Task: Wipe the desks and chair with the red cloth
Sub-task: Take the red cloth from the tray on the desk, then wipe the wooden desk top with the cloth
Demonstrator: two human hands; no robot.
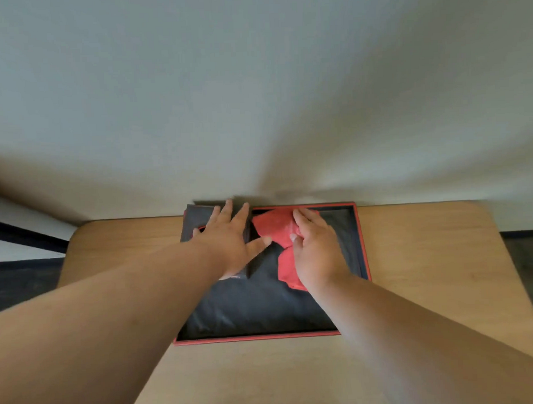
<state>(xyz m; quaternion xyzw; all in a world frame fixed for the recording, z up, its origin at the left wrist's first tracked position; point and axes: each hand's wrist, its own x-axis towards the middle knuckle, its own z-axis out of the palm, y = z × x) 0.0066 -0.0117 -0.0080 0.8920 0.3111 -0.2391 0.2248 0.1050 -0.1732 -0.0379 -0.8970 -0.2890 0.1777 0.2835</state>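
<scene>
**Wooden desk against a plain wall, red cloth in the tray**

Black tray [362, 243] at desk's [428, 271] far edge. Red cloth [273, 227] inside, far end, pinched under right hand [316, 248]. Left hand [230, 242] flat, fingers spread, pressing on dark lid [196, 219] beside it.

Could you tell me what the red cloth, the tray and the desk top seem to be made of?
Red cloth: soft matte fabric, judging by its folds and creases under the right hand.
Tray: rigid, with a thin red rim and dark, faintly glossy interior; possibly lacquered wood or plastic.
Desk top: light brown with a smooth matte finish; probably wood or laminate.
</scene>
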